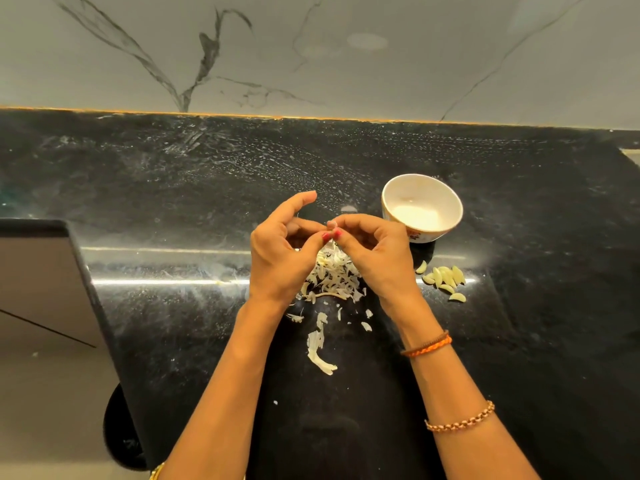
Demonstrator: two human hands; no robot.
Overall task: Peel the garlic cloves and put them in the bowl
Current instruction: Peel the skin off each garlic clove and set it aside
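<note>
My left hand and my right hand meet fingertip to fingertip above a heap of papery garlic skins. Between the thumbs and forefingers both pinch a small garlic clove, mostly hidden by the fingers. A white bowl with a flower print stands just right of my right hand and looks to hold no cloves. Several peeled pale cloves lie in a loose group on the black counter, in front of the bowl and right of my right wrist.
Loose strips of skin lie on the counter between my forearms. The black stone counter is dusty and meets a grey marble wall behind. Its left edge drops off beside a cabinet. Bracelets circle my right forearm.
</note>
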